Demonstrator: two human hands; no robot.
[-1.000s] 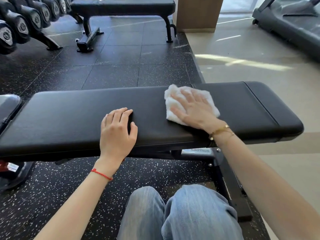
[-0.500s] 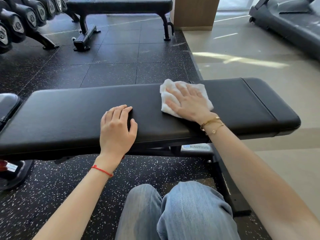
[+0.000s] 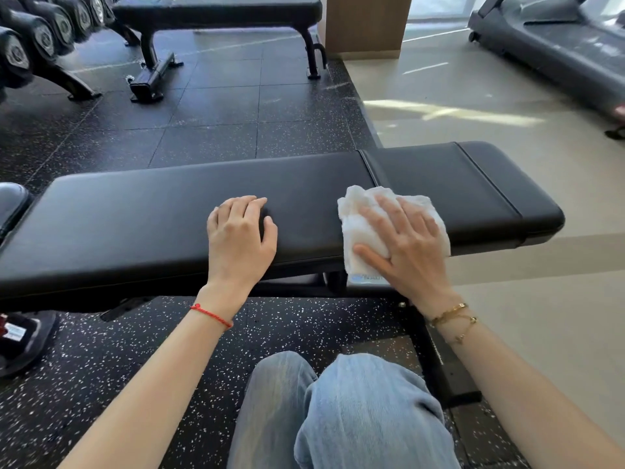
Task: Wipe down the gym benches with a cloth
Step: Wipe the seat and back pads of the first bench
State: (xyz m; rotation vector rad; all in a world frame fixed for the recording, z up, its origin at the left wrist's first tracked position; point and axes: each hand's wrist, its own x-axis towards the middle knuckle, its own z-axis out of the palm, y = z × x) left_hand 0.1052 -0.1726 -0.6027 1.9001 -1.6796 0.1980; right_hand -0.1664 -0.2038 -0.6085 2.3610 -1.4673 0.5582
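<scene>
A long black padded gym bench point(image 3: 142, 218) runs across the view in front of me. My right hand point(image 3: 406, 242) lies flat with spread fingers on a crumpled white cloth point(image 3: 362, 228), pressing it onto the pad's near edge, right of the middle. The cloth hangs a little over that edge. My left hand point(image 3: 238, 238) rests palm down on the bench's near edge at the middle, fingers slightly bent and holding nothing.
A second black bench point(image 3: 220, 11) stands at the back. A dumbbell rack point(image 3: 37, 38) fills the back left. A treadmill point(image 3: 554, 38) is at the far right on the pale floor. My knee in jeans point(image 3: 338, 411) is below the bench. Another pad's end point(image 3: 12, 201) shows at left.
My right hand has slid the cloth from the far side of the pad toward me, down to the near edge. My left hand has stayed in place.
</scene>
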